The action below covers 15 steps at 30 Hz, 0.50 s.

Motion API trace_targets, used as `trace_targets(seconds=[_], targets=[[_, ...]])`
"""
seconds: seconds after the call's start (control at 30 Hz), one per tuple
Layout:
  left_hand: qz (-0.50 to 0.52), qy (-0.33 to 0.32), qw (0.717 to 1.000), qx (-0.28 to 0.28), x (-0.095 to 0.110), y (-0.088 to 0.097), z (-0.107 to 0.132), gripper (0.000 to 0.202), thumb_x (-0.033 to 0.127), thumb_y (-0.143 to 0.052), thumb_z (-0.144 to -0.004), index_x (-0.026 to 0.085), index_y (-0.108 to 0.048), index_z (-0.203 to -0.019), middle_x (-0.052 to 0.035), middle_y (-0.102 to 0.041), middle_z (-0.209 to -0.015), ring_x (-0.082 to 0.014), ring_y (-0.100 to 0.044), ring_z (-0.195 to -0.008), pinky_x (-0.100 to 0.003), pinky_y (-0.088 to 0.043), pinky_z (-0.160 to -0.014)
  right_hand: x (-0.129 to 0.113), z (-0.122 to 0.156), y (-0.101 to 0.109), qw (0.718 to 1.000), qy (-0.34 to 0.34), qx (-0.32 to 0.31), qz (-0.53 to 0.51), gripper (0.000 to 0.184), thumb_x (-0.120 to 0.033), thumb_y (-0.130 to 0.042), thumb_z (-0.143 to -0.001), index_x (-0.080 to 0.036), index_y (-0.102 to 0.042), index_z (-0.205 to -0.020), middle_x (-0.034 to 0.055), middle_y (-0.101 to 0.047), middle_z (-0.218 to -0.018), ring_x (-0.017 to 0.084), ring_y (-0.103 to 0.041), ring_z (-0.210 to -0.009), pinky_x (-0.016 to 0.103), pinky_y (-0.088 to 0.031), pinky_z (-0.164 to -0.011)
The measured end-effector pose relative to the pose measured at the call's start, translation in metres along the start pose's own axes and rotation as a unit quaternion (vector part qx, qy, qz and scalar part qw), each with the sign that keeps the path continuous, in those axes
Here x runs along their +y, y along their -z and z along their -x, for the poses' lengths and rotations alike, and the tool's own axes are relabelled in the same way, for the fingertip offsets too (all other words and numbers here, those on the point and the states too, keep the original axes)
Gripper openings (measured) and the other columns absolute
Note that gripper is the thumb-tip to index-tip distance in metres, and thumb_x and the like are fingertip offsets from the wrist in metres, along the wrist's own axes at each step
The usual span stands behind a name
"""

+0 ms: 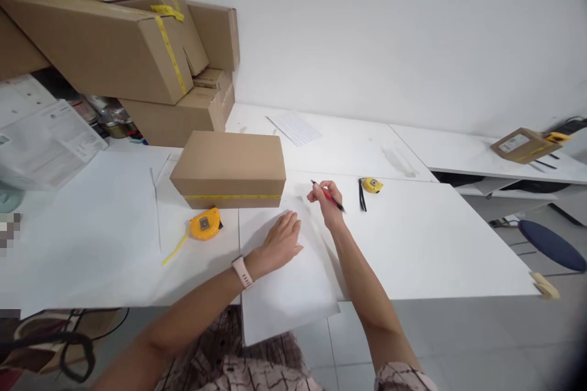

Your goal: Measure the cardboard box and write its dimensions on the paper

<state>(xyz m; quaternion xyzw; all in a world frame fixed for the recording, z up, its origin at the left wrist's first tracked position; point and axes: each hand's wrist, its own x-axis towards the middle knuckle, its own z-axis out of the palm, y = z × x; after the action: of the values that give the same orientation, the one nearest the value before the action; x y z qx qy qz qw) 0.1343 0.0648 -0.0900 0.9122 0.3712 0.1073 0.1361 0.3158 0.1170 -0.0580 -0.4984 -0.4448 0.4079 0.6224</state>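
Left hand [280, 238]: laid palm down, fingers extended, grasping nothing, on a white sheet [284, 302]. Right hand [331, 214]: fingers closed around a red-and-black pen [331, 198], held just above the right side of the sheet, point toward the far left. Whether the point touches any surface cannot be told.

The sheet's near end overhangs the near edge of the white table [435, 244]; its far end lies close to a brown carton [229, 156]. The carton stands beyond the left hand, a yellow strip along its near side. An orange tape measure [205, 223] sits just nearer, its yellow blade drawn out toward the near left. A yellow tape measure [373, 185] with a black strap lies right of the pen. Tabletop extends from the right forearm to the right edge; the far left is bounded by stacked cartons [123, 52].

Labels: a small carton [527, 145] at the far right bears a white label, illegible. Printed papers [55, 140] at the left carry text too small to read. Marks on the yellow strip are likewise unreadable.
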Motion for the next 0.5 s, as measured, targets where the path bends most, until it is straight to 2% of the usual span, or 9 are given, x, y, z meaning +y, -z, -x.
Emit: trace_targets(seconds=[0.07, 0.13, 0.23, 0.3, 0.4, 0.5], targets=[[0.004, 0.013, 1.0, -0.022, -0.001, -0.012, -0.018, 0.064, 0.042, -0.06, -0.092, 0.007, -0.044, -0.144, -0.0248, -0.036, -0.16, -0.0379, -0.025, -0.153, -0.051, -0.025, -0.123, 0.012, -0.006, -0.01, 1.0, -0.022, 0.002, 0.001, 0.046, -0.069, -0.058, -0.087, -0.025, -0.049, -0.084, -0.0036, -0.06, -0.054, 0.015, -0.057, -0.053, 0.032, -0.049, -0.062], [0.02, 0.015, 0.999, -0.033, -0.006, -0.016, -0.026, 0.07, 0.048, -0.058, -0.093, 0.007, -0.04, -0.147, -0.0256, -0.03, -0.162, -0.039, -0.02, -0.154, -0.055, -0.022, -0.124, 0.026, -0.01, -0.017, 0.998, -0.051, -0.028, -0.019, 0.051, -0.075, -0.047, -0.09, -0.024, -0.054, -0.09, -0.0001, -0.065, -0.063, 0.017, -0.061, -0.061, 0.032, -0.05, -0.065], [0.033, 0.0, 0.999, -0.022, -0.014, -0.015, -0.026, 0.076, 0.056, -0.056, -0.092, 0.011, -0.037, -0.15, -0.0222, -0.025, -0.166, -0.0379, -0.009, -0.156, -0.058, -0.013, -0.125, 0.046, -0.017, -0.022, 0.994, -0.08, -0.071, -0.019, 0.052, -0.072, -0.058, -0.085, -0.023, -0.062, -0.101, 0.0048, -0.072, -0.086, 0.019, -0.067, -0.081, 0.032, -0.051, -0.072], [0.033, -0.009, 0.999, -0.016, -0.018, -0.013, -0.025, 0.078, 0.059, -0.059, -0.09, 0.013, -0.038, -0.15, -0.0201, -0.023, -0.167, -0.0374, -0.007, -0.157, -0.058, -0.009, -0.126, 0.055, -0.022, -0.023, 0.994, -0.086, -0.071, 0.02, 0.046, -0.066, -0.067, -0.081, -0.022, -0.065, -0.092, 0.0027, -0.069, -0.08, 0.018, -0.063, -0.076, 0.03, -0.048, -0.068], [0.047, -0.007, 0.999, -0.015, -0.021, -0.011, -0.026, 0.082, 0.061, -0.065, -0.085, 0.016, -0.04, -0.148, -0.0196, -0.022, -0.167, -0.0384, -0.01, -0.156, -0.058, -0.012, -0.126, 0.061, -0.025, -0.025, 0.994, -0.056, -0.047, 0.082, 0.042, -0.061, -0.065, -0.084, -0.021, -0.06, -0.075, -0.0015, -0.057, -0.066, 0.014, -0.053, -0.064, 0.028, -0.042, -0.062], [0.064, -0.006, 0.998, -0.016, -0.024, -0.009, -0.03, 0.084, 0.061, -0.071, -0.08, 0.016, -0.043, -0.146, -0.0197, -0.021, -0.167, -0.0398, -0.011, -0.156, -0.058, -0.013, -0.126, 0.059, -0.025, -0.025, 0.993, -0.027, -0.039, 0.105, 0.033, -0.055, -0.063, -0.086, -0.022, -0.057, -0.083, -0.0033, -0.054, -0.069, 0.014, -0.049, -0.062, 0.028, -0.041, -0.061]])
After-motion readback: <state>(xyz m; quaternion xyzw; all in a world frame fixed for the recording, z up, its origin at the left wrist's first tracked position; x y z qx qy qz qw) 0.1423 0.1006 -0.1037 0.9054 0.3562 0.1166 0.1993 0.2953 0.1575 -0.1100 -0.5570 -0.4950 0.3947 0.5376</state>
